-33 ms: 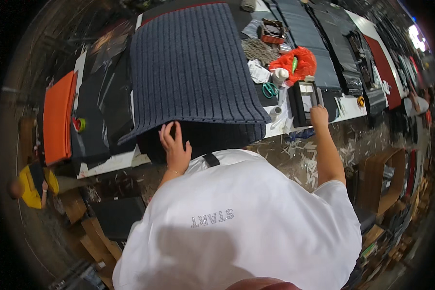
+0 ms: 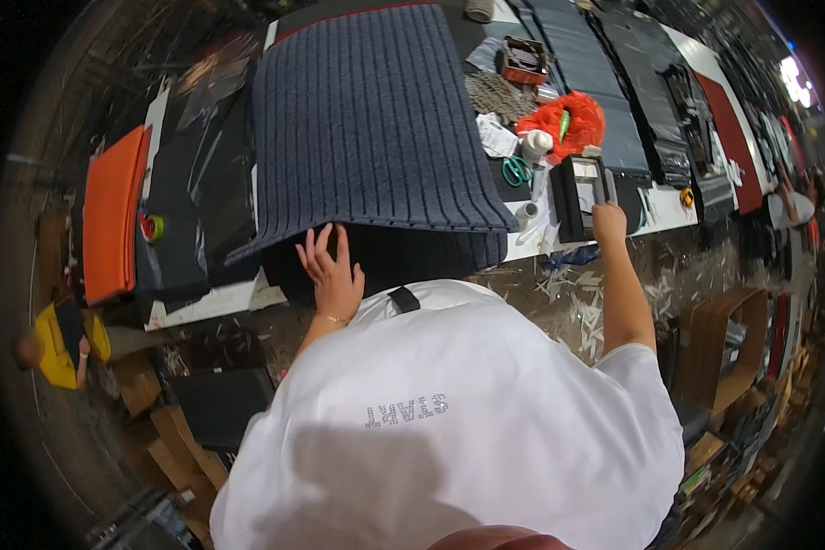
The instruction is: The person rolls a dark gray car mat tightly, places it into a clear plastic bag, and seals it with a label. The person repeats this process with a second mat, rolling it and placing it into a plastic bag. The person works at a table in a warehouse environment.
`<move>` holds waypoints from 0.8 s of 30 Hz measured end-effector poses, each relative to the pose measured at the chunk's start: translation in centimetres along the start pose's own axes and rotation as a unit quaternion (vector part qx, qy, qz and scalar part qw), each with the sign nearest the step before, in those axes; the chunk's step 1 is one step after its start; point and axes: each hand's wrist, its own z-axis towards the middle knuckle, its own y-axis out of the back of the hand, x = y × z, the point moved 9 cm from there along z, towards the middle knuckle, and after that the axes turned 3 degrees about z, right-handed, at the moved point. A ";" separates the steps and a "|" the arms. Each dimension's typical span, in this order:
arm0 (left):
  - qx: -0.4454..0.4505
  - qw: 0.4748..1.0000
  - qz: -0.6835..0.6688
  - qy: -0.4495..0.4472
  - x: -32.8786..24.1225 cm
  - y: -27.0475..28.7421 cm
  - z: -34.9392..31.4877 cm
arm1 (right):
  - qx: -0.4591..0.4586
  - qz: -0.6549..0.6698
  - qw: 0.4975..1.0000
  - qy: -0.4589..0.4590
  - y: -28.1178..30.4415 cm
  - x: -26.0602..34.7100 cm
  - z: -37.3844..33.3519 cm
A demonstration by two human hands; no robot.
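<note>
Left hand (image 2: pixel 333 280) is spreading its fingers at the raised front edge of the ribbed grey mat (image 2: pixel 376 128), upper centre of frame; not closing on it. Right hand (image 2: pixel 610 223) is curling at the black box (image 2: pixel 565 202), right of centre; can't tell if it's gripping. Green-handled scissors (image 2: pixel 516 171) are lying left of the box.
</note>
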 end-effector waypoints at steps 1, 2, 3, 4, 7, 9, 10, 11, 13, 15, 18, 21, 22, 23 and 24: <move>-0.030 0.999 0.035 -0.015 0.4 0.3 -0.1 | -0.005 0.006 1.000 -0.014 0.0 -0.7 -0.1; -0.059 0.995 0.071 -0.030 1.0 0.5 -0.2 | -0.010 0.012 0.999 -0.029 -0.1 -1.1 -0.3; -0.049 0.993 0.099 -0.033 1.8 0.2 -0.1 | -0.004 -0.015 1.000 -0.020 0.4 -0.3 -0.3; -0.040 0.991 0.126 -0.038 2.7 0.1 0.1 | -0.011 0.005 0.999 -0.033 0.9 -0.4 -0.5; 0.016 0.983 0.159 -0.090 5.8 -1.9 0.4 | -0.105 0.038 0.990 -0.080 4.7 0.1 -1.5; 0.049 0.980 0.156 -0.113 7.0 -3.0 0.6 | -0.174 0.099 0.965 -0.172 6.2 -0.1 -1.2; 0.063 0.984 0.125 -0.113 7.2 -3.2 0.5 | -0.174 0.149 0.946 -0.229 7.9 1.4 -0.8; 0.056 0.984 0.131 -0.111 7.1 -3.5 0.8 | -0.225 0.182 0.929 -0.229 9.4 2.7 -0.6; 0.058 0.982 0.139 -0.114 7.0 -4.5 0.4 | -0.215 0.231 0.929 -0.194 13.9 9.2 1.9; 0.068 0.977 0.137 -0.146 6.5 -5.3 0.2 | -0.205 0.299 0.924 -0.122 15.2 14.9 4.6; 0.004 0.959 0.175 -0.223 6.1 -7.1 -2.0 | -0.081 0.412 0.908 0.011 17.9 26.7 6.8; -0.038 0.954 0.176 -0.238 6.1 -8.0 -2.4 | 0.028 0.389 0.905 0.168 15.6 35.6 4.0; -0.054 0.957 0.166 -0.231 6.1 -7.8 -2.4 | 0.141 0.340 0.907 0.207 13.8 38.1 2.0; -0.081 0.959 0.155 -0.225 6.2 -7.4 -2.4 | 0.153 0.308 0.908 0.239 13.7 39.6 -0.2; -0.079 0.960 0.147 -0.226 6.4 -7.4 -2.6 | 0.168 0.273 0.907 0.272 13.5 40.7 -2.3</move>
